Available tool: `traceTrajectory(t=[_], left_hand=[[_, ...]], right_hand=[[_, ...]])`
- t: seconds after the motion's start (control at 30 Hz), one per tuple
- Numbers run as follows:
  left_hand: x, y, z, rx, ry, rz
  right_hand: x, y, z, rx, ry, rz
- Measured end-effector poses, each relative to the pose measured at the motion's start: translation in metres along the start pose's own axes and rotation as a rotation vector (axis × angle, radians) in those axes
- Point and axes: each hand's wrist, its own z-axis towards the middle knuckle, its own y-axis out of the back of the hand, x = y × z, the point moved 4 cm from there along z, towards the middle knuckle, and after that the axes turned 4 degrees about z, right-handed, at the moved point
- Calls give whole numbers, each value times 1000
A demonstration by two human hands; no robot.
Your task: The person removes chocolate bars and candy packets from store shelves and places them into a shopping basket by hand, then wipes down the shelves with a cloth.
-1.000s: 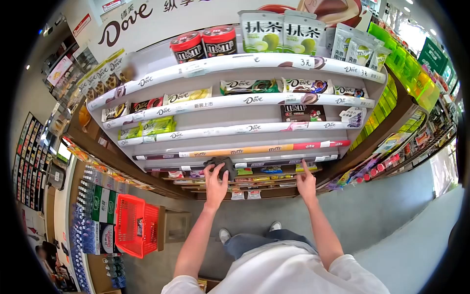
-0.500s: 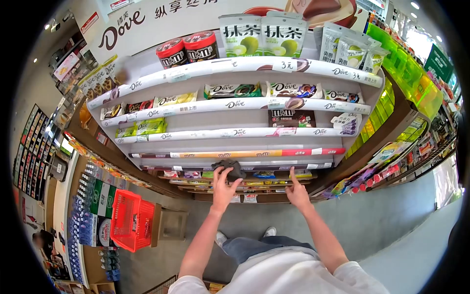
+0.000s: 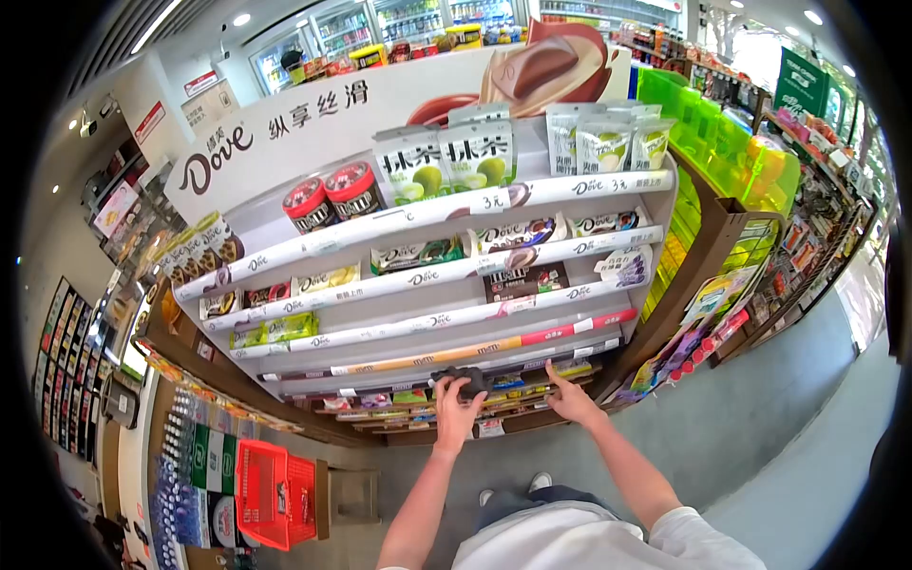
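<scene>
My left hand (image 3: 458, 416) is closed on a crumpled dark grey cloth (image 3: 465, 382), held against the dark front strip of a low shelf. To its right, my right hand (image 3: 575, 401) holds nothing. Its index finger points up and its tip is at the same shelf strip (image 3: 513, 359); the other fingers look curled. Just above runs an orange and red M&M's strip (image 3: 446, 353). Below the hands, packaged sweets (image 3: 518, 382) lie on the lower shelves.
Higher shelves carry chocolate bars (image 3: 416, 254), matcha pouches (image 3: 446, 161) and red-lidded M&M's tubs (image 3: 332, 195). A red basket (image 3: 275, 494) stands at left beside a stool (image 3: 353, 496). Green clear bins (image 3: 703, 128) top the wooden side unit at right.
The head view has tilted up and turned, showing more of the store behind the display. My left hand with the cloth has shifted right along the strip, closer to my right hand.
</scene>
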Motion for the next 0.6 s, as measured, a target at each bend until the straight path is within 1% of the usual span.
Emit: traceTrajectory(t=[0.03, 0.07, 0.1, 0.17, 0.2, 0.23, 0.27, 0.3, 0.33, 0.37, 0.4, 0.43, 0.5, 0.57, 0.6], left_hand=[[2, 2, -1, 14, 16, 46], [18, -3, 0, 5, -15, 79], [18, -3, 1, 11, -22, 65], [17, -2, 1, -8, 24, -10], [11, 0, 1, -5, 64, -55], [11, 0, 1, -29, 25, -51], [8, 1, 1, -29, 22, -47], [6, 2, 0, -37, 25, -46], [3, 4, 0, -91, -96, 50], [7, 1, -1, -65, -48, -35], [14, -1, 1, -93, -78, -2], [15, -4, 1, -116, -101, 28], [17, -10, -1, -95, 132, -212], [10, -13, -1, -138, 94, -140], [3, -14, -1, -146, 122, -131]], right_hand=[[-5, 0, 0, 68, 55, 184], [-14, 6, 2, -21, 85, 173], [-38, 5, 6, -176, 126, 83], [-53, 25, -6, -317, -3, 135], [-56, 35, -14, -329, -60, 144], [-60, 41, -19, -278, -172, 170], [-59, 45, -24, -267, -177, 142], [-58, 52, -28, -251, -176, 107], [-54, 56, -28, -241, -165, 92], [-52, 56, -30, -233, -157, 82], [-67, 51, -23, -262, -57, 69], [-67, 52, -20, -236, -81, 30], [-71, 55, -15, -201, -139, 83], [-73, 57, -10, -160, -107, 31], [-73, 59, -8, -131, -97, 16]])
